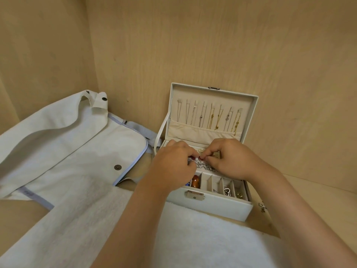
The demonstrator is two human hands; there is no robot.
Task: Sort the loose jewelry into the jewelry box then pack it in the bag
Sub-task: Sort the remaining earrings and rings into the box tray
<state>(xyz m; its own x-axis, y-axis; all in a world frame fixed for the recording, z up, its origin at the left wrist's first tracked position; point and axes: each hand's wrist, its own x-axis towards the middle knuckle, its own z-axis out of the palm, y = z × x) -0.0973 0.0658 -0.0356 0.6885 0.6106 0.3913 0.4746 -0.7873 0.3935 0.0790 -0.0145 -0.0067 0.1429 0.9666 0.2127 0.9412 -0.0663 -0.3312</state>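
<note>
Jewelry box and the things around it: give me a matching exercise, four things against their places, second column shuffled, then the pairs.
Things
1. bag
2. necklaces
3. clasp
4. bead strand

Places
A. pinched between left hand and right hand
B. hung in the raised lid
C. on the front wall of the box
D. lying left of the box

Pairs: 1-D, 2-B, 3-C, 4-A
</note>
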